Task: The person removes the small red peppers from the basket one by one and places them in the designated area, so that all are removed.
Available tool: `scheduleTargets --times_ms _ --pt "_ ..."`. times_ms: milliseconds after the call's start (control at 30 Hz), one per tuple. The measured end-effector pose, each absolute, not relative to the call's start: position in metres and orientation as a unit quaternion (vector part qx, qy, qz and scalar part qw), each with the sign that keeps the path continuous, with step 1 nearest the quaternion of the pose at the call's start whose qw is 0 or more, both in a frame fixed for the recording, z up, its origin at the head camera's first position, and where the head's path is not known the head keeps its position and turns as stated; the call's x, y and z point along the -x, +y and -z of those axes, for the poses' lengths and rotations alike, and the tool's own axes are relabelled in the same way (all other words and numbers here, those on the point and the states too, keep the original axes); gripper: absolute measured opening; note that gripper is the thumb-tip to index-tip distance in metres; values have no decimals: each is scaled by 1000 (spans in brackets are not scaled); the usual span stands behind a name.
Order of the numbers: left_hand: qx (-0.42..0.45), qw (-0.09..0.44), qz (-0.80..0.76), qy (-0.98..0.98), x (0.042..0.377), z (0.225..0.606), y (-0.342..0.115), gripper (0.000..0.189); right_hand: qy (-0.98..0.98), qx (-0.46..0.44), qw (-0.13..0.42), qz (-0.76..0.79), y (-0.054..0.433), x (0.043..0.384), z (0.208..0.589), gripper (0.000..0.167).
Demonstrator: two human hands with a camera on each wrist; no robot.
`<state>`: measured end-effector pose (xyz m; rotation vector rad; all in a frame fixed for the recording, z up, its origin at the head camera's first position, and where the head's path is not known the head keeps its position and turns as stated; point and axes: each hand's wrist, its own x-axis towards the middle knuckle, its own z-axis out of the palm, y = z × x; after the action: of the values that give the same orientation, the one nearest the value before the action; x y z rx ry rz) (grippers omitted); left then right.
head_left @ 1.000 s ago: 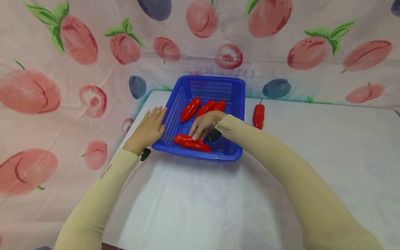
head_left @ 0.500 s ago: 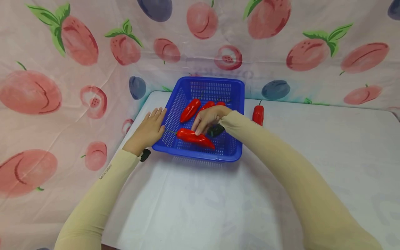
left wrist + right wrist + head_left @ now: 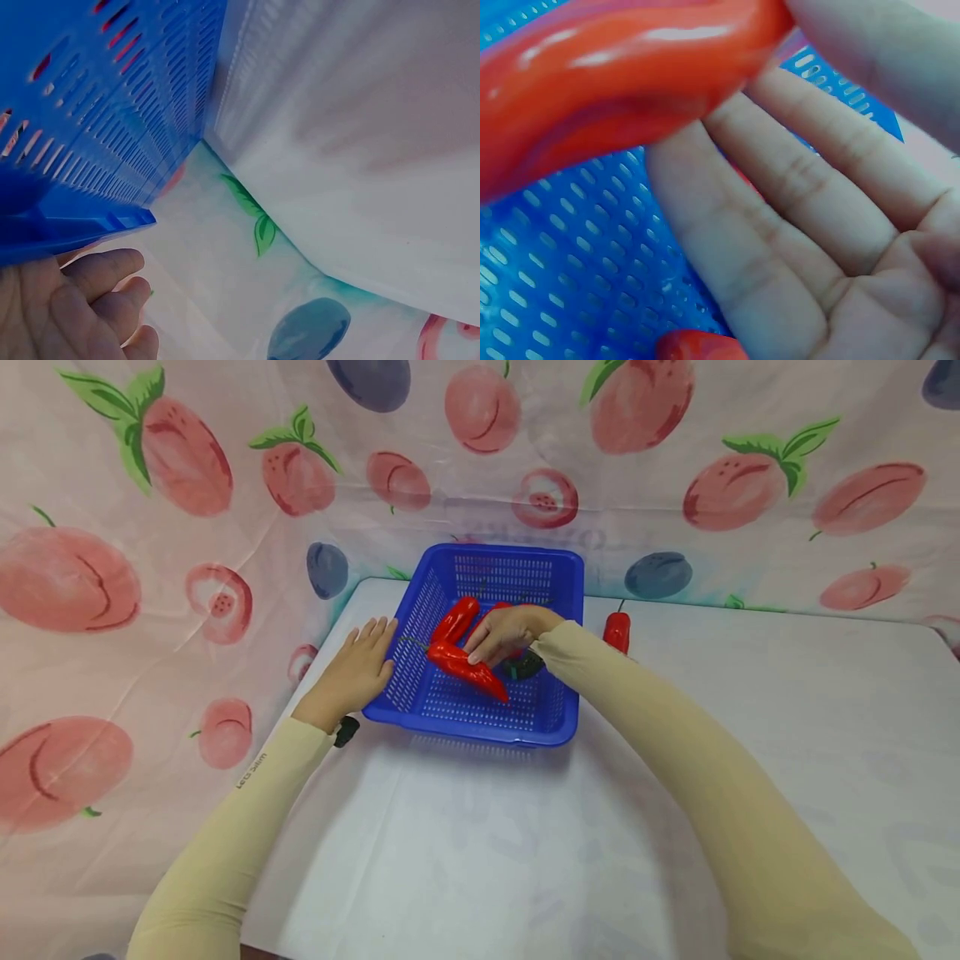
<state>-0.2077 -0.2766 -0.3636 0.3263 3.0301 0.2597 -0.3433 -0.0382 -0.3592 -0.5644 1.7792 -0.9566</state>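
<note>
My right hand point(image 3: 508, 631) pinches a glossy long red pepper point(image 3: 467, 670) between thumb and fingers, inside a blue slotted plastic basket point(image 3: 457, 728). The pepper's thin stem points left, toward the basket's left wall. Up close in the right wrist view, the held red pepper point(image 3: 622, 90) lies against the fingertips. More red peppers lie in the basket; one red pepper point(image 3: 454, 617) shows plainly, while others are partly hidden behind my right hand. My left hand point(image 3: 347, 677) rests with straight fingers on the basket's left rim. In the left wrist view, its fingers point(image 3: 101, 300) sit by that rim.
Another red pepper point(image 3: 617, 631) lies on the white table point(image 3: 465, 843) to the right of the basket, partly covered by the right sleeve. A fruit-printed cloth point(image 3: 420, 410) rises behind the table and along its left side. Dark wrist cameras are strapped at both wrists.
The right hand has lifted the red pepper from the basket's near side and carried it toward the other peppers at the back. My left hand has stayed on the rim.
</note>
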Motion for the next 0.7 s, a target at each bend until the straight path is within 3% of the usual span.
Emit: scheduleTargets --times_ms 700 --pt "-106 47 -84 990 207 363 -275 62 723 186 445 494 -24 355 343 48"
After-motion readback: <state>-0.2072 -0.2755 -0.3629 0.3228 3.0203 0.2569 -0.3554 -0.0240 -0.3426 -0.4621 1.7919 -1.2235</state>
